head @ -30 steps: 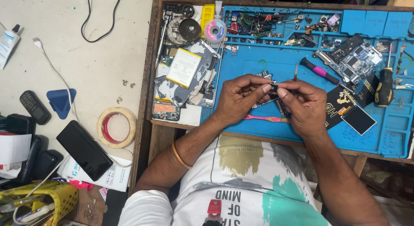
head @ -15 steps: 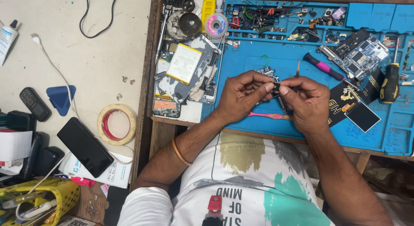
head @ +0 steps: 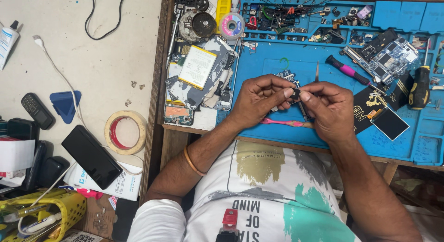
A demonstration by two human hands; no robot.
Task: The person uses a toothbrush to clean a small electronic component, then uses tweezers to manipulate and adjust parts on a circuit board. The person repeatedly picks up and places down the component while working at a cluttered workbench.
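From the head view I see both hands meeting over the blue mat (head: pixel 259 66) near the table's front edge. My left hand (head: pixel 259 101) and right hand (head: pixel 329 110) each pinch a small dark part (head: pixel 295 93) between thumb and forefinger, fingertips closed on it from opposite sides. A thin tweezer tip (head: pixel 317 72) pokes up behind the right hand, so that hand seems to carry the tool as well.

The part is tiny and held only at its edges; I judge that a slip of either pinch would drop it among the loose bits on the mat, where it would be hard to find. Squeezing or twisting too hard could bend it. The pink toothbrush (head: pixel 286 123) lies just under my wrists and could be knocked off the front edge.

What the part is I cannot tell: the fingers cover most of it. A small circuit board (head: pixel 286 76) behind the left hand is half hidden, and the right edge of the table is cut off.
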